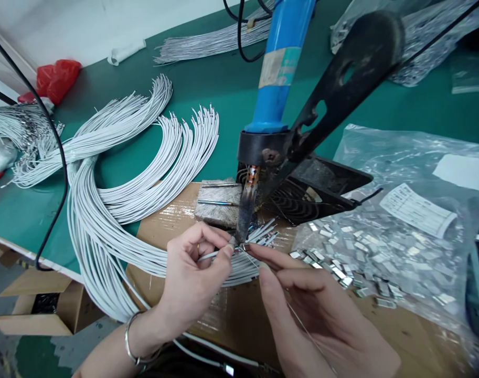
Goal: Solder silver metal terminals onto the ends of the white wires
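A blue-handled soldering iron (276,68) is clamped in a black bracket (341,79), its dark tip (245,215) pointing down. My left hand (194,278) is closed, thumb and forefinger pinching the end of a white cable (208,255) right at the tip. My right hand (313,304) is closed on a thin solder wire (302,321), which runs up between thumb and forefinger toward the same spot. The joint itself is too small and covered by fingertips to make out. Behind my fingers lies a thick bundle of white cables (137,247), their stripped ends near the iron.
Small metal connector shells (341,270) spill from a clear plastic bag (412,168) on the right. A worn block (217,205) and a black fan (306,194) stand by the iron. More cable bundles (117,121) cover the green mat (208,84); a cardboard box (46,310) is below left.
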### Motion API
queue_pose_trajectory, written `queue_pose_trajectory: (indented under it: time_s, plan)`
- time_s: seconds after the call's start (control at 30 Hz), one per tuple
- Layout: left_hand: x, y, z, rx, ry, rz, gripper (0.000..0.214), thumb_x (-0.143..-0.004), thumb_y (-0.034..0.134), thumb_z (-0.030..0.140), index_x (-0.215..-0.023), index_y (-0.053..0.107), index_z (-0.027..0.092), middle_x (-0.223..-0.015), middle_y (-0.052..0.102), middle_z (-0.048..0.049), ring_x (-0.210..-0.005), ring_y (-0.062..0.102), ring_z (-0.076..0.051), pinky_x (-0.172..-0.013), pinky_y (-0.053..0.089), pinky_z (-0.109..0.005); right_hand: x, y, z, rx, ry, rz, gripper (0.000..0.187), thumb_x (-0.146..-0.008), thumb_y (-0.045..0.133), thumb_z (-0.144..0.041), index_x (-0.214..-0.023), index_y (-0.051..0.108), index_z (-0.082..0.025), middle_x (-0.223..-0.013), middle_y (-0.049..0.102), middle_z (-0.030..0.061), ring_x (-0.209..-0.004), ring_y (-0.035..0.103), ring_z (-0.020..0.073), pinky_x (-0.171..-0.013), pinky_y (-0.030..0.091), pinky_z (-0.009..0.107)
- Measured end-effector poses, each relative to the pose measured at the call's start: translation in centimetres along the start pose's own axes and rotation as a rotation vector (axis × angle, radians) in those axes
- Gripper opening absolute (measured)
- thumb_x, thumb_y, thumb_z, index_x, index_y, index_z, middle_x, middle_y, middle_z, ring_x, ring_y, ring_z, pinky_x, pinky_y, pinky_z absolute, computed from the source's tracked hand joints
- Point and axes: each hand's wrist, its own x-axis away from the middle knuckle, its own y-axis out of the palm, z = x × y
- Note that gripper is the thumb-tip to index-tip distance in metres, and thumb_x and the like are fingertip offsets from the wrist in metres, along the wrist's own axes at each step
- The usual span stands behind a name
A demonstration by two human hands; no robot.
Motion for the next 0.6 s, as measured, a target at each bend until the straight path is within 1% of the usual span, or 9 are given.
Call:
queue_pose_trajectory:
  time_s: [0.07,0.13,0.2,0.33,0.37,0.47,0.53,0.6]
  plan:
    - [0.07,0.00,-0.06,0.006,0.004,0.003,0.013,-0.072,0.077,0.014,-0.067,0.065,0.015,-0.081,0.073,-0.0047,-0.052,0.041,-0.005,-0.047,0.031,-0.017,-0.11,-0.16,0.31,-0.007,-0.041,-0.002,0.017,-0.094,0.078,-0.022,-0.080,0.068,-0.022,-0.113,0.085,0.0047,-0.089,0.082,0.0114,-0.085,0.062,0.014]
    - [0.12,0.00,-0.14,0.012,0.003,0.011,0.013,-0.073,0.077,0.014,-0.068,0.065,0.015,-0.082,0.073,-0.0045,-0.053,0.042,-0.005,-0.048,0.031,-0.017,-0.22,-0.41,0.53,0.004,-0.105,-0.057,0.014,-0.093,0.078,-0.019,-0.083,0.069,-0.022,-0.114,0.085,0.0055,-0.087,0.082,0.0129,-0.081,0.064,0.016]
    - [0.15,0.03,-0.20,0.018,-0.003,0.011,0.013,-0.073,0.078,0.014,-0.068,0.065,0.015,-0.082,0.073,-0.0046,-0.053,0.043,-0.005,-0.048,0.032,-0.018,-0.23,-0.56,0.48,0.012,-0.126,-0.096,0.012,-0.093,0.078,-0.018,-0.084,0.071,-0.023,-0.114,0.085,0.0042,-0.086,0.082,0.0126,-0.080,0.064,0.015]
    - [0.24,0.10,-0.29,0.032,-0.004,0.022,0.013,-0.073,0.078,0.013,-0.068,0.066,0.015,-0.082,0.074,-0.0047,-0.053,0.044,-0.005,-0.048,0.033,-0.018,0.06,-0.22,-0.11,-0.040,-0.022,-0.019,0.016,-0.095,0.077,-0.018,-0.082,0.070,-0.023,-0.115,0.084,0.0040,-0.096,0.082,0.0131,-0.087,0.063,0.015]
    - [0.28,0.11,-0.33,0.036,-0.003,0.025,0.013,-0.073,0.078,0.013,-0.068,0.066,0.015,-0.082,0.074,-0.0047,-0.053,0.043,-0.005,-0.048,0.032,-0.017,0.11,-0.11,-0.19,-0.051,-0.007,-0.018,0.016,-0.095,0.077,-0.017,-0.081,0.069,-0.023,-0.115,0.084,0.0040,-0.098,0.082,0.0131,-0.088,0.063,0.015]
    - [0.41,0.07,-0.59,0.041,0.003,0.022,0.013,-0.074,0.078,0.011,-0.069,0.067,0.015,-0.083,0.075,-0.0044,-0.055,0.047,-0.005,-0.050,0.035,-0.016,0.05,-0.06,0.02,-0.031,-0.050,-0.024,0.015,-0.093,0.079,-0.016,-0.082,0.070,-0.022,-0.115,0.084,0.0054,-0.098,0.082,0.0154,-0.088,0.064,0.018]
    - [0.45,0.04,-0.79,0.043,0.022,0.028,0.012,-0.075,0.078,0.011,-0.070,0.068,0.015,-0.084,0.075,-0.0042,-0.057,0.049,-0.006,-0.051,0.037,-0.016,-0.10,-0.21,0.34,0.009,-0.104,-0.035,0.014,-0.091,0.080,-0.018,-0.082,0.071,-0.022,-0.113,0.085,0.0074,-0.096,0.083,0.0190,-0.084,0.067,0.022]
    - [0.44,0.02,-0.90,0.043,0.045,0.045,0.012,-0.077,0.078,0.011,-0.070,0.069,0.015,-0.084,0.076,-0.0040,-0.056,0.047,-0.005,-0.050,0.036,-0.015,-0.20,-0.33,0.58,0.029,-0.128,-0.037,0.013,-0.091,0.081,-0.021,-0.082,0.072,-0.022,-0.110,0.085,0.0083,-0.096,0.084,0.0223,-0.078,0.069,0.025]
